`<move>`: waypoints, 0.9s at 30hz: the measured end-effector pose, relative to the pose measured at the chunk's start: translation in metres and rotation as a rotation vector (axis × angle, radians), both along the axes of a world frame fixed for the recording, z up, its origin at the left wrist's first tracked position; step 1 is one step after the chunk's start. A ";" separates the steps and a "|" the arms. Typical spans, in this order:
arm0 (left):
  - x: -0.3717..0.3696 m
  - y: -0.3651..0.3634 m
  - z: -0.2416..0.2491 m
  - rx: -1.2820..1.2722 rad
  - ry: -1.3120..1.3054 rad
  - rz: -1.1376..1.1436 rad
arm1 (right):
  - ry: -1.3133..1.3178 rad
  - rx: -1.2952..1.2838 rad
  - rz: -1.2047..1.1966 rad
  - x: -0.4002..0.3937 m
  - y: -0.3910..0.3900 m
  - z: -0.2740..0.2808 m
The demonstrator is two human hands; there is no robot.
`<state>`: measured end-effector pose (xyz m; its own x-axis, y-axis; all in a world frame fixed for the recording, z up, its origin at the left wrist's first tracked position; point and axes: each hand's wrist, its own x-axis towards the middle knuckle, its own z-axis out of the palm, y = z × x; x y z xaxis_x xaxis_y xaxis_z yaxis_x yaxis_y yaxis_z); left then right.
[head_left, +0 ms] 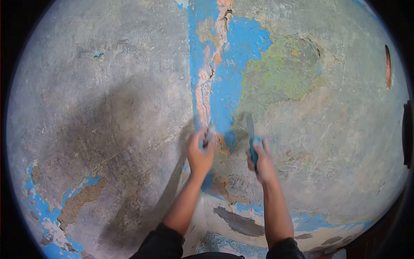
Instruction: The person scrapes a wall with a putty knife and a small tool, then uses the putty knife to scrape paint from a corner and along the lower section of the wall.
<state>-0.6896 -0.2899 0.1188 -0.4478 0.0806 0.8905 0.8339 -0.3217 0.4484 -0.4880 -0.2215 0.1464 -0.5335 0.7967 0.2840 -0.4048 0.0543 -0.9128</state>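
My left hand (200,154) is closed near the wall corner, against a strip of cracked plaster and blue paint. Its fingers pinch a short dark tool with a metallic-looking end (208,134), blurred and mostly hidden by the hand. To the right, my right hand (264,163) is wrapped around the teal handle of a tool with a flat grey blade (250,125). That blade points upward, apart from the left hand's tool. Blue paint (235,60) with ragged edges spreads above both hands, split by a pinkish crack (204,97).
Grey plastered walls (108,56) meet at the corner. A greenish patch (276,71) lies on the right wall. Peeled blue paint (54,220) shows at lower left. At the right edge sits a dark object (406,134). Speckled flooring (215,244) appears at the bottom.
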 end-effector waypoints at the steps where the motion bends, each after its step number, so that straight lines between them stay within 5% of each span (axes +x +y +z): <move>1: 0.012 -0.014 -0.016 -0.017 -0.018 0.002 | 0.003 -0.052 0.010 0.002 0.001 -0.022; 6: 0.050 -0.067 -0.061 -0.143 0.102 0.146 | -0.033 -0.223 -0.008 0.012 -0.004 -0.097; 8: 0.055 -0.088 -0.041 -0.187 0.132 0.262 | -0.020 -0.298 0.028 0.012 -0.007 -0.103; 11: 0.064 -0.118 0.001 -0.214 0.253 0.413 | -0.049 0.008 0.011 0.007 -0.001 -0.105; 15: 0.074 -0.154 0.068 -0.244 0.539 0.648 | -0.066 0.078 0.072 0.007 0.010 -0.077; 23: 0.079 -0.196 0.166 -0.411 0.710 0.912 | 0.070 0.285 0.202 -0.028 0.005 -0.038; 27: 0.078 -0.204 0.207 -0.491 0.794 1.030 | 0.182 0.576 0.090 -0.057 -0.011 -0.007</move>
